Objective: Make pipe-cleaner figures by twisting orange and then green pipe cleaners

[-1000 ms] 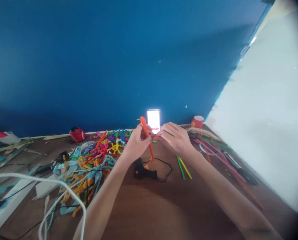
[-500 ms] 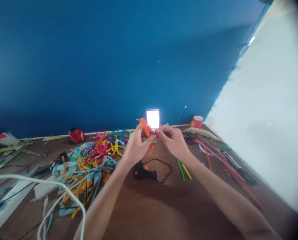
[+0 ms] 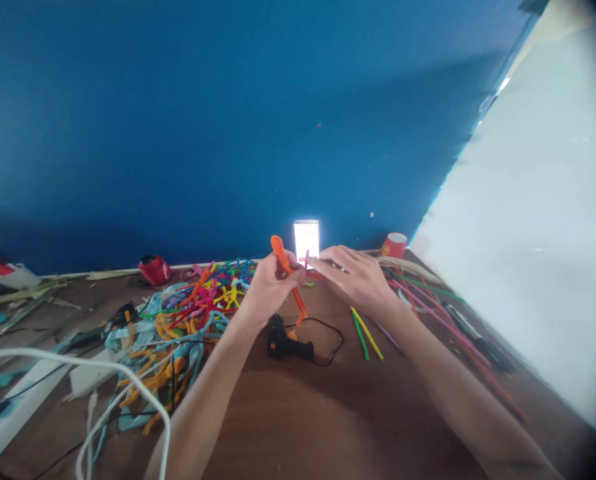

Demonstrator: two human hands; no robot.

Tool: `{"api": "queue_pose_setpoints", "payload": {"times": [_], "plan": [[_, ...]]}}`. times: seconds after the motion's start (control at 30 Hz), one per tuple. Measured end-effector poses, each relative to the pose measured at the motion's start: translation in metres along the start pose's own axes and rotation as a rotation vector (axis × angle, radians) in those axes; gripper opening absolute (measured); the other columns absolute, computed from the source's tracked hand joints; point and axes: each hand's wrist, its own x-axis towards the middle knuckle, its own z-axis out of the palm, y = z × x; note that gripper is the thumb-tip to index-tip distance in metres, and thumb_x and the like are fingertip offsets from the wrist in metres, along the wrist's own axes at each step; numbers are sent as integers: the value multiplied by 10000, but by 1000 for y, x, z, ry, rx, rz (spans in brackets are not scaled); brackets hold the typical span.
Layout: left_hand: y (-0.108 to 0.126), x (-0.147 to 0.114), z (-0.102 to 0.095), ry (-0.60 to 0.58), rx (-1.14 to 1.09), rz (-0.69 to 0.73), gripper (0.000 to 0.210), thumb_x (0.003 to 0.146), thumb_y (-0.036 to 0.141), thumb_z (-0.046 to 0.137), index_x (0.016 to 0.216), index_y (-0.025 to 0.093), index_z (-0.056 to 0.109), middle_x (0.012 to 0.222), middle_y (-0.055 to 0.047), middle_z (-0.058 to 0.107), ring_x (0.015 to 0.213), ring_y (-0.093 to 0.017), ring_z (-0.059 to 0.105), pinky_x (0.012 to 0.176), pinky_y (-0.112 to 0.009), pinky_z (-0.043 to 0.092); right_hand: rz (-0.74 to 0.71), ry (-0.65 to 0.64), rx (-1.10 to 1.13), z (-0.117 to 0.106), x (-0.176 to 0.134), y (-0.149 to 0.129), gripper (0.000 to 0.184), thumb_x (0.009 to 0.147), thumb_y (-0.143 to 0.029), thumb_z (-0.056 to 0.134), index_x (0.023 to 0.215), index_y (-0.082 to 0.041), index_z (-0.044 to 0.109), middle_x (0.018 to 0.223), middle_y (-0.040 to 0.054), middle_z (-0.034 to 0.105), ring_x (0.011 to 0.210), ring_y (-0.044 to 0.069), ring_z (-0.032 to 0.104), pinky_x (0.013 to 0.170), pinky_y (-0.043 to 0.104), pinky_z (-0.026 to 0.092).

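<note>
My left hand (image 3: 274, 280) is closed around a bent orange pipe cleaner (image 3: 278, 245); its loop rises above the fingers and two strands hang below the thumb. A short pinkish-red piece (image 3: 307, 257) stands up by the left thumb tip, in front of a glaring white screen (image 3: 306, 233). Stretched toward that piece, my right hand (image 3: 357, 275) has its fingers extended and its index fingertip close to or touching it. The right thumb is mostly hidden. Below my hands a black glue gun (image 3: 289, 343) lies on the brown table (image 3: 298, 420).
A tangle of coloured pipe cleaners (image 3: 178, 333) covers the left side, with a white cable (image 3: 128, 377) in front. Green (image 3: 361, 337) and yellow (image 3: 371, 337) stems lie right of centre. A red cup (image 3: 394, 245) stands by the blue wall (image 3: 228, 120).
My right hand's fingers have gone from a pinch to stretched out. The orange pipe cleaner has tilted and shifted slightly left, showing more of its hanging strands. The pinkish-red piece now stands more visibly upright.
</note>
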Motion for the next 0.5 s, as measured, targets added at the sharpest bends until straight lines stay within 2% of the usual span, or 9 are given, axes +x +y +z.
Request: {"api": "queue_pose_setpoints", "payload": {"times": [0.17, 0.27, 0.37, 0.5], "plan": [[0, 0, 0, -38, 50, 13, 271, 732, 233, 782, 843, 166, 544, 752, 24, 587, 685, -100, 589, 677, -238, 481, -84, -53, -63, -7, 3, 2, 195, 988, -137, 497, 1094, -209, 645, 1018, 52, 695, 850, 171, 573, 688, 307, 416], [-3, 1, 0, -56, 45, 28, 277, 740, 264, 783, 846, 167, 546, 780, 15, 581, 699, -106, 593, 695, -257, 501, -93, -81, -7, -7, 3, 0, 166, 999, -169, 488, 977, -187, 651, 948, 56, 676, 811, 169, 559, 655, 305, 397], [-4, 0, 0, -38, 79, 68, 258, 773, 287, 759, 839, 174, 536, 783, 15, 548, 708, -110, 584, 693, -264, 502, -36, -96, 131, -5, 3, -2, 220, 1014, -188, 454, 892, -180, 636, 876, 52, 633, 761, 158, 528, 634, 295, 383], [1, -3, -1, -56, 154, 149, 176, 824, 228, 703, 848, 184, 534, 802, 6, 551, 723, -111, 566, 701, -264, 493, 121, -63, 451, -4, 5, -7, 201, 1011, -233, 481, 880, -178, 623, 870, 43, 588, 754, 138, 520, 646, 277, 383]]}}
